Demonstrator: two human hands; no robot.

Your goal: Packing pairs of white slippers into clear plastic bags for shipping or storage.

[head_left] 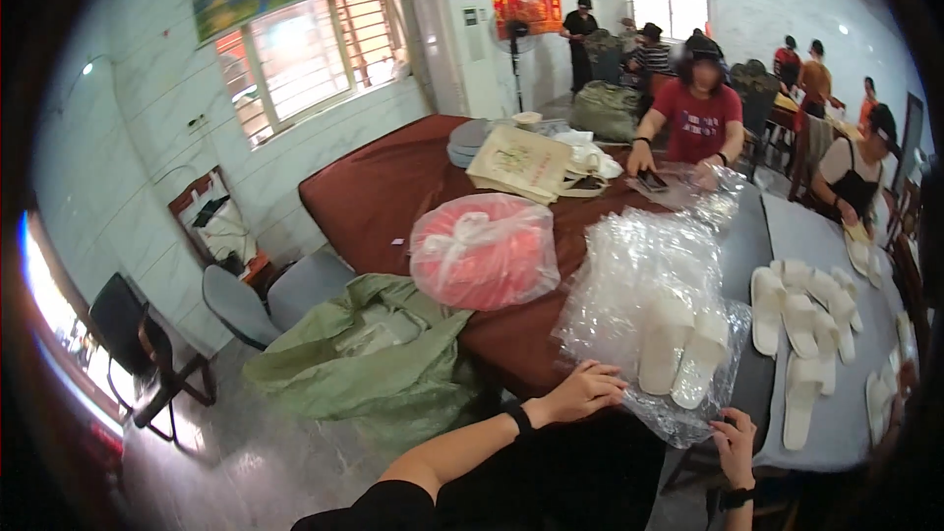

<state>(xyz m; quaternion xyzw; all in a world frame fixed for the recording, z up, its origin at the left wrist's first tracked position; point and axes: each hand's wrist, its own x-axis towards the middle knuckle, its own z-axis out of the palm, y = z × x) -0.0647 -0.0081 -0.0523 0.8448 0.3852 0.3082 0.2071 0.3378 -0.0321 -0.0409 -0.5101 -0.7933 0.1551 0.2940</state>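
Head view shows a pair of white slippers [665,346] lying side by side on or within a clear bag [669,423] near the table edge; the shiny film hides which. The person's left hand [585,391] has its fingers bent and close together at the bag's near left edge, though whether they grip it cannot be told. At the near right corner, the right hand [733,444] seems to pinch the film, fingertips nearly together. A sharp pull by that hand could stretch or tear thin plastic, or skew the pair if the left side is poorly held. The heap of clear plastic [649,246] just beyond might cling and be dragged along. With the bag's near edge apparently overhanging the brown-covered table [369,182], tugging too far could tip the slippers off toward the floor [270,433].
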